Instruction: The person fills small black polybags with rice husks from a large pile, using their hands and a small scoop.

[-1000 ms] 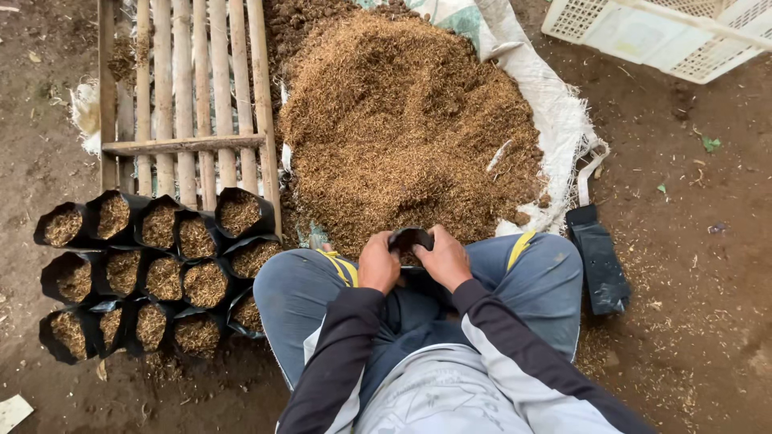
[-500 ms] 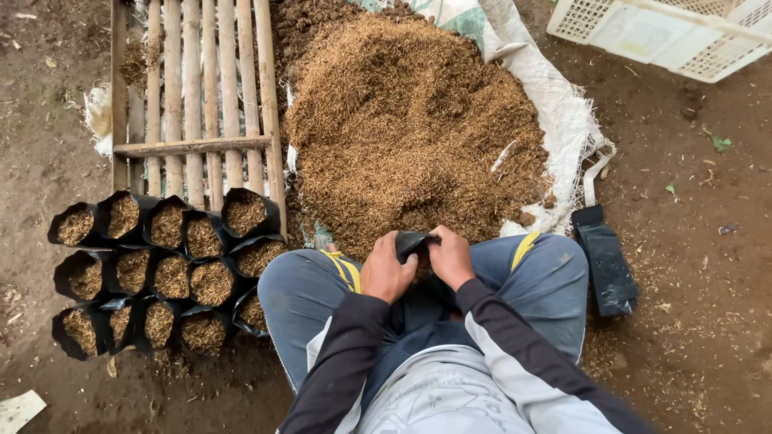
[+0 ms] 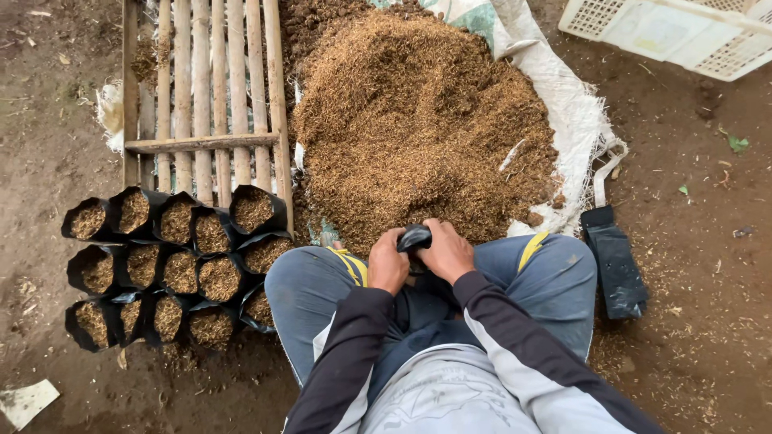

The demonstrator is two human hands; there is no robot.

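Between my knees I hold a small black plastic bag (image 3: 415,237) with both hands. My left hand (image 3: 388,262) grips its left side and my right hand (image 3: 447,252) grips its right side; most of the bag is hidden by my fingers. Just beyond the bag lies a big brown heap of husk-like planting mix (image 3: 418,120) on a white woven sack (image 3: 575,120). To my left stand several black bags filled with the mix (image 3: 173,265), packed in rows on the soil.
A bamboo slat rack (image 3: 209,96) lies on the ground behind the filled bags. A stack of flat empty black bags (image 3: 615,261) rests by my right knee. A white plastic crate (image 3: 683,32) sits at the far right. Bare soil surrounds everything.
My hands stay between my knees on the black bag, shifting only slightly. The view has drifted a little, so the ground objects sit further right in frame.
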